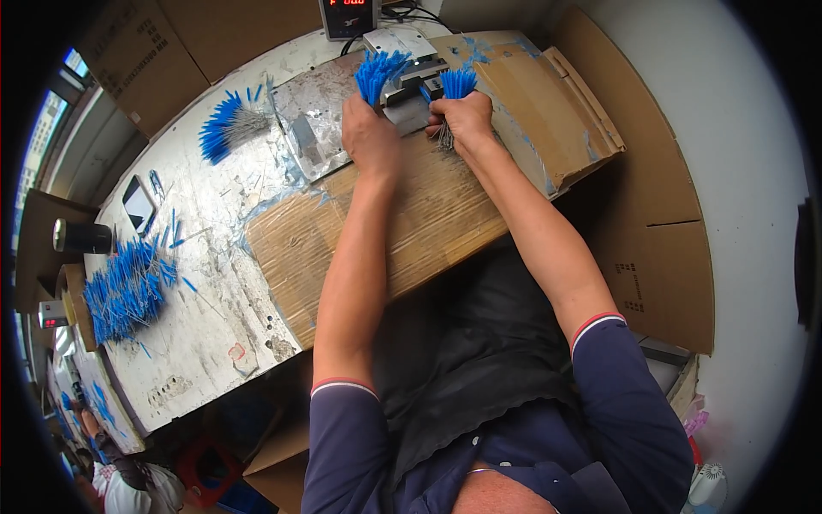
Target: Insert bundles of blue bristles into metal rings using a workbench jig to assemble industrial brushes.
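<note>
My left hand [370,141] is closed around a bundle of thin pieces with blue ends [378,75], which fan out above the fist. To its right, my right hand [468,120] grips a second bundle of blue-ended wires [459,83]. Their blue ends stick up over the fingers, and thin grey metal wires hang out below. Between and just beyond both hands sits a metal fixture [414,84] with block-like jaws, fixed on a metal plate [312,111]. My left fingers are mostly hidden behind the back of the hand.
More blue-ended wires lie fanned [224,127] left of the plate, and a large heap [128,291] lies farther left. A phone [138,206] and a dark cylinder [82,236] are near it. Cardboard [411,227] covers the table's front. A box with a red display [349,19] stands behind.
</note>
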Available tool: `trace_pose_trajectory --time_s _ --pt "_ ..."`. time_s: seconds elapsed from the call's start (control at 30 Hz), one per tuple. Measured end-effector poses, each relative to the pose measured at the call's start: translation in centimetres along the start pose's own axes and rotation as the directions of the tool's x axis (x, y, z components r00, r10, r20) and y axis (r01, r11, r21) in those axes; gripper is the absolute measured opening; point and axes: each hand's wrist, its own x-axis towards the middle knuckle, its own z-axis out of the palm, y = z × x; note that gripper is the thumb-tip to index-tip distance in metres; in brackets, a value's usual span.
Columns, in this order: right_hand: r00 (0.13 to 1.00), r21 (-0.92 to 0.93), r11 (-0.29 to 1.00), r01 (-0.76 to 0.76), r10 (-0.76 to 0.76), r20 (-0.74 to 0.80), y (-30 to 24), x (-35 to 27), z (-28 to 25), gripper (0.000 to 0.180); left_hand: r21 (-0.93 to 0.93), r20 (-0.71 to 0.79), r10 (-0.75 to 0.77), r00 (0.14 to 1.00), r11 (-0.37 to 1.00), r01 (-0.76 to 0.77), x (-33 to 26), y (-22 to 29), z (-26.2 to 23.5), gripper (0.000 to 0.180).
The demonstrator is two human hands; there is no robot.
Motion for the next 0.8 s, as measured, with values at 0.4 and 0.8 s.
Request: trace_pose_trajectory --time_s 0.4,0.8 --pt "0.993 0.256 0.966 -0.047 0.018 0.114 0.9 0.0 -1.3 0.007 0.064 0.130 0.064 0.989 0.995 -0.073 -0.1 0.2 -0.2 0.011" --pt "0.987 0.264 0.964 -0.016 -0.026 0.156 1.6 -1.1 -2.3 0.020 0.006 0.155 0.054 0.986 0.998 -0.056 -0.2 0.0 0.1 0.010"
